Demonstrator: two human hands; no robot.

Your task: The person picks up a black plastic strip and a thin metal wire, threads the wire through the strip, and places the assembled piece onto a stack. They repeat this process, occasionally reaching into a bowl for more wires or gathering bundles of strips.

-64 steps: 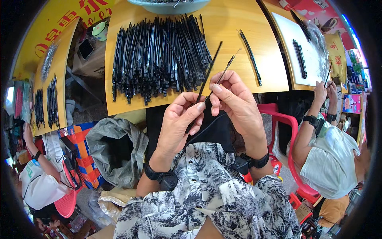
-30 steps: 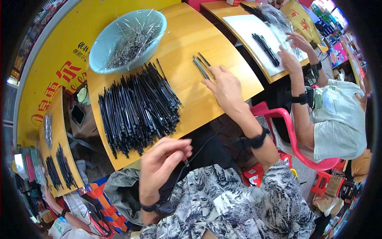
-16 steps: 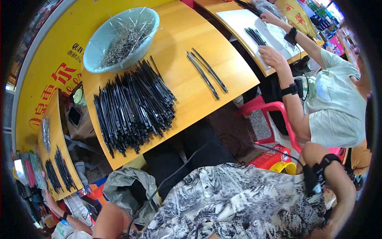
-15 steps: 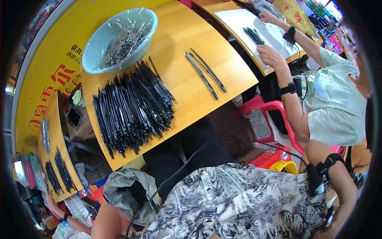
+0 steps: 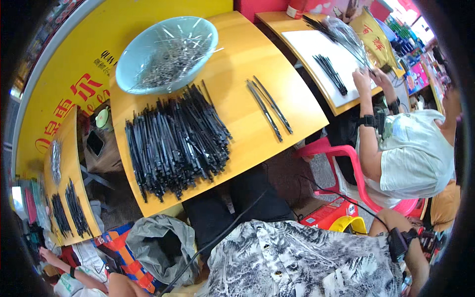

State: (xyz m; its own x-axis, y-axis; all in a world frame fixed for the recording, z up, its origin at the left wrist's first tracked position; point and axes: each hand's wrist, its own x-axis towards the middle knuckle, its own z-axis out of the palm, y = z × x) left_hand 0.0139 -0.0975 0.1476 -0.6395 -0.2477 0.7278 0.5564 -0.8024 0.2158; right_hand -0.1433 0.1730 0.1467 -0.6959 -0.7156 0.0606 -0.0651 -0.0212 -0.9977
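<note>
Neither of my hands is in view. My bent right arm point(image 5: 418, 262), with a dark strap and a small device on it, runs down out of the picture at the lower right. Bare skin, perhaps my left elbow point(image 5: 124, 287), shows at the lower left edge. In front of me, a wide pile of thin black strips point(image 5: 175, 143) lies on the yellow wooden table point(image 5: 292, 101). A few separate dark strips point(image 5: 269, 109) lie to its right. Behind the pile stands a light blue bowl point(image 5: 129, 69) with tangled thin silvery strips point(image 5: 173, 62) in it.
At the right a co-worker's hands point(image 5: 368, 79) meet at long dark strips beside a white board point(image 5: 302, 42). A pink chair point(image 5: 358, 168), a grey bag point(image 5: 185, 237) and a yellow tub point(image 5: 346, 225) stand low. Another person's hand point(image 5: 49, 256) shows left, near a side table point(image 5: 91, 218).
The view has shifted, so the table sits slightly lower and further right. The co-worker's hands at the right have come together, away from the short strips on the board. My right arm has dropped lower.
</note>
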